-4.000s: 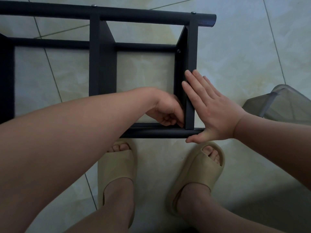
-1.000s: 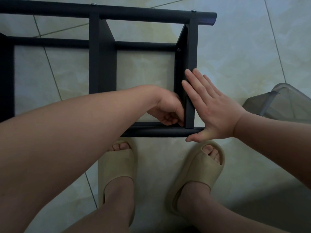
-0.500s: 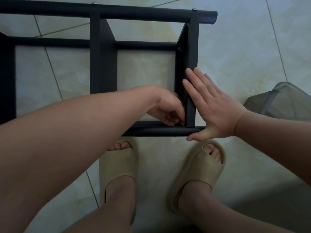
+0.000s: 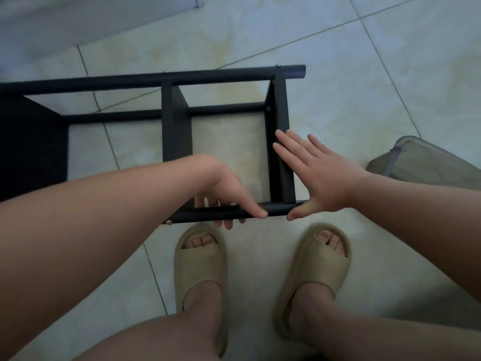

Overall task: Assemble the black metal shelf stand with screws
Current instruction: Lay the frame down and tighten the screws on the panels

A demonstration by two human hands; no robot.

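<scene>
The black metal shelf stand (image 4: 177, 126) lies on its side on the tiled floor, two long tubes joined by flat cross brackets. My left hand (image 4: 223, 188) grips the near tube (image 4: 276, 211), thumb along its top and fingers curled under it. My right hand (image 4: 320, 173) presses flat against the outer face of the right end bracket (image 4: 282, 113), fingers straight and thumb at the near tube's end. Screw heads show at the near tube's left (image 4: 169, 222), inside the end bracket (image 4: 268, 108) and on the far tube (image 4: 277, 65).
My feet in beige slides (image 4: 200, 259) stand just in front of the near tube. A grey translucent container (image 4: 421, 162) sits on the floor to the right. A dark shelf panel (image 4: 28, 147) fills the left side. A pale wall base (image 4: 78, 16) runs along the top left.
My left hand left the inner corner by the end bracket and now wraps the near tube further left. The right hand's fingers spread slightly. The view has tilted up.
</scene>
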